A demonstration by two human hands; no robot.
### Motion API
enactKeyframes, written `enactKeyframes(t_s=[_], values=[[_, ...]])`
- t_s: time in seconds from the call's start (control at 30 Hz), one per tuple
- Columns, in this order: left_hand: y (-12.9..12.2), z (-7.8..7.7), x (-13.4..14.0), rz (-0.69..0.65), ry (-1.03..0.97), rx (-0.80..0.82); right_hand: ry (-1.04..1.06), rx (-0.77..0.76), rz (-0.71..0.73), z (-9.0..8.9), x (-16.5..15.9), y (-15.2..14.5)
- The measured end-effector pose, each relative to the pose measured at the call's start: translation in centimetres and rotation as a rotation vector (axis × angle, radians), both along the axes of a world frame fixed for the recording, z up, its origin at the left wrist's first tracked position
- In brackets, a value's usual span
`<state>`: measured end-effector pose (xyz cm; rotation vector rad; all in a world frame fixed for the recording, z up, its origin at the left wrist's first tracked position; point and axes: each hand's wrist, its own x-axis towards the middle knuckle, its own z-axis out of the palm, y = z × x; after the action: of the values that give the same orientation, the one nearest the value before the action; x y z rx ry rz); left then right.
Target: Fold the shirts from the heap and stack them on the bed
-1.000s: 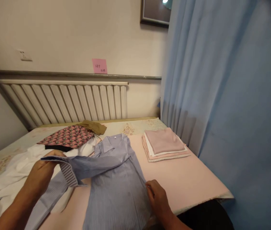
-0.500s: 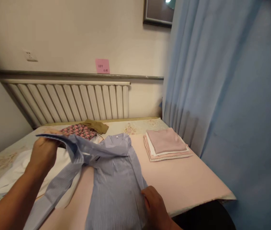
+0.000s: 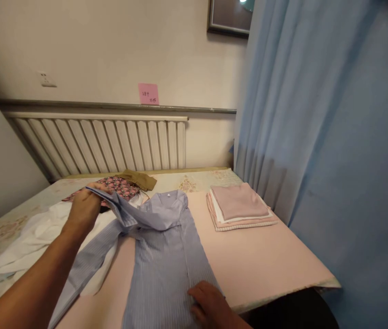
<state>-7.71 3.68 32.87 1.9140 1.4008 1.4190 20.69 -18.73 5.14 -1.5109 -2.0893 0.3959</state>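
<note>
A blue striped long-sleeved shirt lies spread in front of me, its collar at the far end. My left hand is closed on a bunched part of it, lifted above the bedding on the left. From there the cloth stretches across to the collar. One sleeve slants down to the lower left. My right hand rests on the lower right of the shirt with curled fingers, apparently pinching the end of a front edge; the fingertips are partly hidden.
Folded pink and white clothes are stacked to the right on the pink sheet. White garments, a patterned red cloth and an olive cloth lie left. A blue curtain hangs right; a radiator lines the wall.
My left hand has moved right and slightly forward with the lifted cloth, which now sags lower. My right hand has shifted left and down across the shirt, bringing a front edge inward.
</note>
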Motion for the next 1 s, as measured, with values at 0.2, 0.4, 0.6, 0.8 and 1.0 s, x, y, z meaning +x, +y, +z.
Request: enactKeyframes(t_s=[0.2,0.4,0.6,0.8,1.0], values=[[0.3,-4.2,1.1,-0.158,0.007,-0.094,0.080,0.203,-0.126,1.1,2.3,0.0],[-1.9,-6.0,3.5,-0.320,0.118,-0.212,0.109,0.386,-0.169,0.2,5.1,0.6],[-6.1,-5.4,4.0,-0.407,0.309,-0.199,0.101,0.448,-0.367,-2.5,8.2,1.5],[-9.0,-5.0,4.7,-0.482,0.471,-0.068,0.079,0.357,-0.367,-2.6,8.3,1.7],[-10.0,-5.5,6.9,-0.592,0.385,-0.227,0.069,0.323,-0.373,-1.9,7.9,1.6]])
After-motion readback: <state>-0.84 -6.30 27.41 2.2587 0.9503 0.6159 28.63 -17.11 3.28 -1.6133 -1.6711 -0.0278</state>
